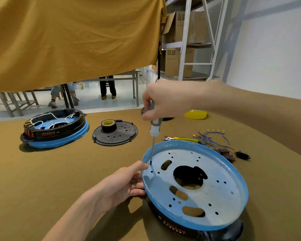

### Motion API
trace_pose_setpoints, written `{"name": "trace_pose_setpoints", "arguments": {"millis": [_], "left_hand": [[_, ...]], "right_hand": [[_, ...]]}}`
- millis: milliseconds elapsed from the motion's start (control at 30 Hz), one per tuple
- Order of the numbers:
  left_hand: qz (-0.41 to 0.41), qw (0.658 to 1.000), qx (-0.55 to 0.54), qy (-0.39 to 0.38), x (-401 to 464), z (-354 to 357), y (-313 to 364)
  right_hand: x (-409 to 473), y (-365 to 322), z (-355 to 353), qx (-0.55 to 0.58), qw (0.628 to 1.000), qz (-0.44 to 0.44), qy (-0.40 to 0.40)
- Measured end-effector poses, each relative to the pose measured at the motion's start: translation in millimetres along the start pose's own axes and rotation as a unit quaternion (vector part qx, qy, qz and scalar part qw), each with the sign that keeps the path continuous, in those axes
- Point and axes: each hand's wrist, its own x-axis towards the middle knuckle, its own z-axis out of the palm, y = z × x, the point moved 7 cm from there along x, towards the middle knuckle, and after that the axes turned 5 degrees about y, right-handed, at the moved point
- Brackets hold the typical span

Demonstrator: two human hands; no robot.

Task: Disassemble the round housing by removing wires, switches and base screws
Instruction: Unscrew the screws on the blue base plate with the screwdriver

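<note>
While the wires and switches already lie loose on the bench to the right of the housing, the base screws look like the step in hand — the job seems well past its middle. The right hand grips a screwdriver upright, tip set near the plate's left rim, and the left hand holds that rim, thumb over the edge. Whether a screw sits under the tip I cannot tell; a second housing, wires in place, waits far left beside a black cover.
</note>
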Motion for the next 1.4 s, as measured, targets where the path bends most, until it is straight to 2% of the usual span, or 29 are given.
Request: {"name": "trace_pose_setpoints", "arguments": {"millis": [67,133,200,267,300,333,433,500,567,633,667,700,733,800,867,933,1000,1033,1100,1167,1233,1367,1400], "left_hand": [[0.003,1.0,-0.002,0.001,0,-1,0],[0.004,1.0,-0.002,-0.001,0,0,0],[0.003,1.0,-0.005,-0.004,-1,0,0],[0.001,1.0,-0.006,-0.004,-1,0,0],[0.001,1.0,-0.007,-0.004,-1,1,0],[0.002,1.0,-0.007,-0.005,-1,1,0],[0.009,1.0,-0.005,-0.002,-1,1,0],[0.01,1.0,-0.006,0.004,-1,1,0],[0.011,1.0,-0.007,0.005,0,1,0],[0.013,1.0,-0.003,0.003,0,1,0],[0.014,1.0,-0.002,0.002,0,1,0],[0.015,1.0,-0.001,0.001,0,1,0],[0.017,1.0,-0.001,0.0,1,1,0],[0.018,1.0,-0.003,0.001,1,1,0],[0.018,1.0,-0.006,0.0,2,1,0],[0.019,1.0,-0.006,-0.005,2,1,0],[0.02,1.0,-0.004,-0.011,2,2,0],[0.02,1.0,-0.003,-0.012,2,2,0],[0.02,1.0,-0.002,-0.009,3,0,0],[0.023,1.0,-0.005,-0.007,3,0,0],[0.022,1.0,-0.006,-0.008,4,0,0],[0.021,1.0,-0.007,-0.014,5,0,-1],[0.022,1.0,-0.007,-0.017,5,0,-1]], "right_hand": [[-3,-5,-3,0.104,0.992,-0.012,-0.066],[-5,-7,-3,0.117,0.988,-0.019,-0.098],[-4,-3,1,0.048,0.996,0.009,-0.072],[-2,3,-3,-0.061,0.997,0.04,0.001],[-1,2,-3,-0.079,0.996,0.038,0.023],[0,0,-2,-0.058,0.998,0.024,0.024],[-4,-6,-7,0.1,0.994,-0.008,-0.054],[-7,-5,-9,0.114,0.989,-0.015,-0.098],[-6,1,-4,0.065,0.994,0.017,-0.081],[-4,7,-5,-0.057,0.997,0.041,-0.013],[-2,7,-6,-0.083,0.996,0.041,0.015],[-1,6,-5,-0.062,0.997,0.029,0.023],[-2,4,-6,0.008,1.0,0.014,0.007],[-6,-2,-11,0.112,0.992,-0.022,-0.052],[-8,-3,-11,0.127,0.988,-0.036,-0.084],[-6,3,-5,0.051,0.997,0.004,-0.056],[-4,9,-5,-0.079,0.996,0.029,0.01],[-4,9,-6,-0.1,0.994,0.025,0.034],[-5,4,-7,-0.009,0.999,-0.001,0.033],[-9,-5,-12,0.101,0.994,-0.041,-0.009],[-11,-11,-11,0.128,0.989,-0.065,-0.043],[-4,-3,-10,-0.081,0.996,0.0,0.034],[-3,-1,-11,-0.092,0.995,0.011,0.045]]}}
